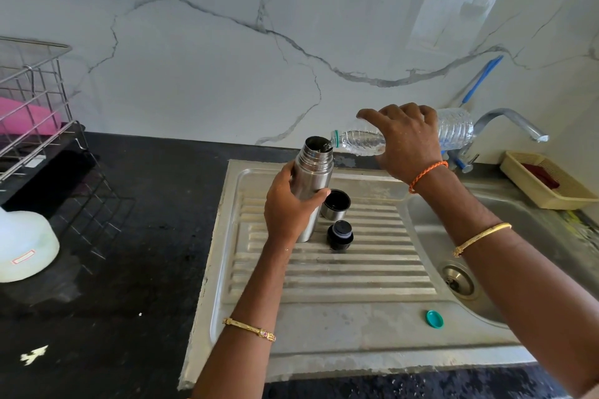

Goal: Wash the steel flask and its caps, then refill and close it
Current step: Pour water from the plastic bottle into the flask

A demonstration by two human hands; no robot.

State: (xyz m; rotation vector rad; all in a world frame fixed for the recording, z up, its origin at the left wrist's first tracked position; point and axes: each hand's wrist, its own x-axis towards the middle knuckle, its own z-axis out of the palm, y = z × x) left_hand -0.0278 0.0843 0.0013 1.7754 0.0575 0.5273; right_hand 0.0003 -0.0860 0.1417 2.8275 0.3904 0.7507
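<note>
The tall cylindrical brushed-steel flask (313, 185) stood upright, uncapped, on the ribbed steel drainboard (340, 272) of the sink set into the black stone desk (129, 269). The left hand (288, 207) was wrapped around the flask's body, thumb across the front. The right hand (405, 139) grasped a clear ribbed plastic water bottle (453, 133) from above, tipped nearly level so that its green-ringed neck met the flask's open mouth; water showed inside the bottle and at the rim.

Just beside the flask, on the drainboard, sat the steel cup-shaped outer cap (335, 204), open side up, with a dark lining. Nearer the camera lay the black plastic stopper (339, 235). A small teal bottle cap (434, 318) rested on the flat front edge of the sink, well apart from them. A curved steel tap (512, 121) rose behind the bottle, and a wire dish rack (35, 100) stood at the far left of the desk.
</note>
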